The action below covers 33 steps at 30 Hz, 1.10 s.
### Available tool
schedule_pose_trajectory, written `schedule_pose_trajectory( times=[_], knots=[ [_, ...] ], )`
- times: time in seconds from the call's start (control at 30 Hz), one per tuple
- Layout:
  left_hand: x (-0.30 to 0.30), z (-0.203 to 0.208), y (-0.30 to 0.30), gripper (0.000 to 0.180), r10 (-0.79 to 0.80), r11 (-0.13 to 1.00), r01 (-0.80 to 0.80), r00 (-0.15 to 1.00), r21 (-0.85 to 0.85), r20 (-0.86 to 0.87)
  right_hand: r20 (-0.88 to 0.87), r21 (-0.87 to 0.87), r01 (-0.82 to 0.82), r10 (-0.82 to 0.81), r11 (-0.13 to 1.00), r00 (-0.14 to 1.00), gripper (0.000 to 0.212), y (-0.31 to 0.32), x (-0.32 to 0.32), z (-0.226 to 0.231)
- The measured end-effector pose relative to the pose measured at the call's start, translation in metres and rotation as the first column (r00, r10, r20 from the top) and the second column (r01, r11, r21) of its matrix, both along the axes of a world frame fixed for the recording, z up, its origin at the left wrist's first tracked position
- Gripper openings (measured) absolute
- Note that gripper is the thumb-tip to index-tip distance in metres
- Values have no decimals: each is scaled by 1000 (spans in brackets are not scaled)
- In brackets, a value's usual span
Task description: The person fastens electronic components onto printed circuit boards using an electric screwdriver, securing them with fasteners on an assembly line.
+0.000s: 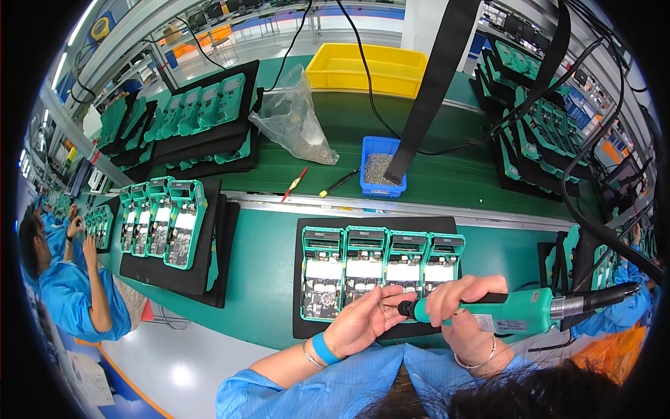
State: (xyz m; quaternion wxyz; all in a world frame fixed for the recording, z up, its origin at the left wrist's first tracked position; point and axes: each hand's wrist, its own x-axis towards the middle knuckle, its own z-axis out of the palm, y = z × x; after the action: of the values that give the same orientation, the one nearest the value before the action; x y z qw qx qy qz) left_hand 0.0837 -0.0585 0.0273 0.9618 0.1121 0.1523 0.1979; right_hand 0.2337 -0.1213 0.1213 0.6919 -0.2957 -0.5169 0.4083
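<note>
My right hand [460,307] is wrapped round a green electric screwdriver [520,312], which lies nearly level with its black nose pointing left. At that nose, my left hand [366,314] is turned partly palm up, its fingers curled close together. Whatever small thing the left fingers hold is too small to make out. Just beyond both hands, several green device housings [347,236] with exposed circuit boards lie in a row on a black foam pad [300,279]. My hands hide the near ends of the right-hand housings.
At left, more housings [183,223] sit on stacked black pads. A blue bin [382,190] of small metal parts, a clear plastic bag [296,119], a red pen-like tool [294,184] and a yellow tray [366,66] stand farther back. Dark cables hang at right. A co-worker [77,286] sits left.
</note>
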Motion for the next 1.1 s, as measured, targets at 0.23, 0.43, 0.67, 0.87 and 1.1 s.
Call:
schedule_pose_trajectory(
  times=[0.23, 0.43, 0.67, 0.87, 1.1],
  knots=[
    [-6, -17, -3, 32, 97, 903, 8, 970, 429, -222, -23, 39, 92, -91, 995, 996, 23, 1, 5, 4],
    [-4, -20, -1, 11, 298, 783, 37, 854, 621, -427, -68, 24, 125, -123, 992, 990, 22, 2, 6, 3],
    [-5, -25, -3, 7, 529, 466, 160, 738, 870, -420, -100, 11, 93, -92, 996, 991, 23, 0, 5, 7],
    [-4, -18, -5, 7, 627, 161, 229, 727, 960, -279, -81, 7, 105, -104, 994, 991, 24, -6, 6, 6],
    [-8, -15, -2, 8, 618, -240, 379, 770, 894, -161, -57, -31, -20, 18, 999, 998, 24, -11, 13, 6]
  ],
)
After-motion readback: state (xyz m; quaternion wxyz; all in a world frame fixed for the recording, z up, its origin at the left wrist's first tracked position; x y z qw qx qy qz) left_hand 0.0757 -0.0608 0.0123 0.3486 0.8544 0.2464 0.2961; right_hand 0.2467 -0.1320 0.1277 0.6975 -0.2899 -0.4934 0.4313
